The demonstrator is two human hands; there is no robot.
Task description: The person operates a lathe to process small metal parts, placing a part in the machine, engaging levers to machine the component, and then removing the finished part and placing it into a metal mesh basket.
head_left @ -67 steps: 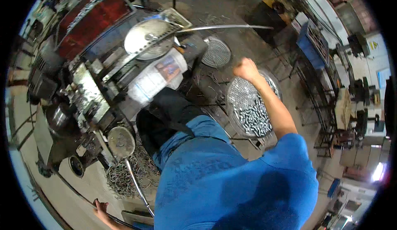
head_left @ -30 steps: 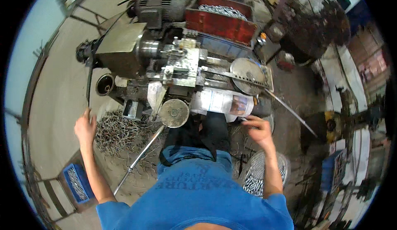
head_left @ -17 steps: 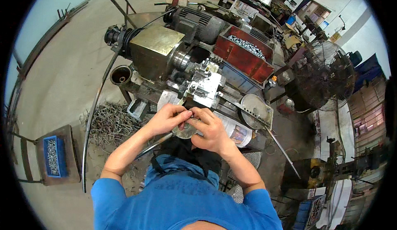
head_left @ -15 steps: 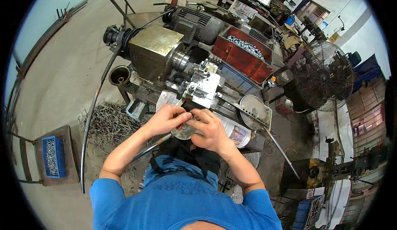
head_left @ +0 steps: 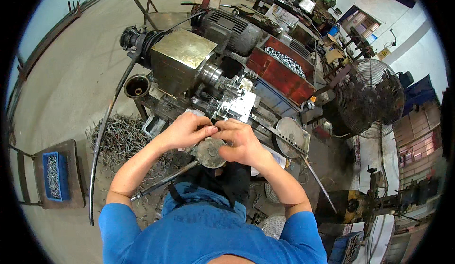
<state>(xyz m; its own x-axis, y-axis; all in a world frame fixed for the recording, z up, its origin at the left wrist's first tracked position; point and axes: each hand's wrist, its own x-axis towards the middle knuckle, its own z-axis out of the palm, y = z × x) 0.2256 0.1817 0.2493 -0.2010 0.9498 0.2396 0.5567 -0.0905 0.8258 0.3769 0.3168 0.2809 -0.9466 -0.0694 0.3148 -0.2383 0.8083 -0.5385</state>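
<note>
My left hand (head_left: pixel 187 130) and my right hand (head_left: pixel 241 140) meet at the near side of a small lathe-like machine, just in front of its shiny metal tool slide (head_left: pixel 238 103). Thumb and fingers of both are bent and pressed together. What they hold, if anything, is hidden between the fingertips. A round grey metal disc (head_left: pixel 210 153), with a long bar handle (head_left: pixel 163 182) running off to its left, lies just below my hands. Left of the slide, the chuck (head_left: pixel 211 74) projects from the box-shaped headstock (head_left: pixel 184 49).
A red bin (head_left: pixel 283 67) of small metal parts stands behind the slide, near a motor (head_left: pixel 228 29). Right of it are a handwheel (head_left: pixel 290 137) and a caged fan (head_left: pixel 371 98). Metal scraps (head_left: pixel 118 143) cover the floor at left, near a blue crate (head_left: pixel 55 176) on a stool.
Both hands have moved slightly forward toward the slide, still together. More of the round disc and its bar handle shows beneath them. The whole view has shifted a little.
</note>
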